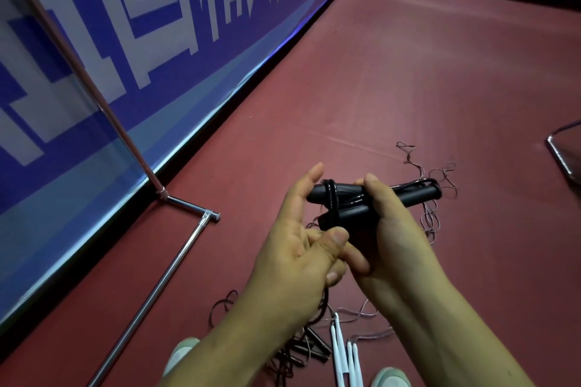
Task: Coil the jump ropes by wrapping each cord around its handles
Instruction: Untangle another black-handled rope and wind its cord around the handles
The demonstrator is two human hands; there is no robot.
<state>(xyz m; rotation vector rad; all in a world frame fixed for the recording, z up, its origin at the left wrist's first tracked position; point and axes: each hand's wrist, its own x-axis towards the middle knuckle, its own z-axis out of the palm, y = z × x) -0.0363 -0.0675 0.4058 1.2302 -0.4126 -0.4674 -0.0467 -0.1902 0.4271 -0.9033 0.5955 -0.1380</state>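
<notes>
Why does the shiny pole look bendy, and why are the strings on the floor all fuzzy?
Head view: the wide-angle lens bows straight lines, so the metal pole and the banner edge curve; the thin cords on the floor are soft and smeared, probably dim light; the black handles catch a small shine.

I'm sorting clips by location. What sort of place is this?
Probably an indoor sports hall or court. The floor is smooth red sports surfacing, a blue banner barrier with large white characters on a metal frame borders it, and jump ropes lie loose at the person's feet.
</notes>
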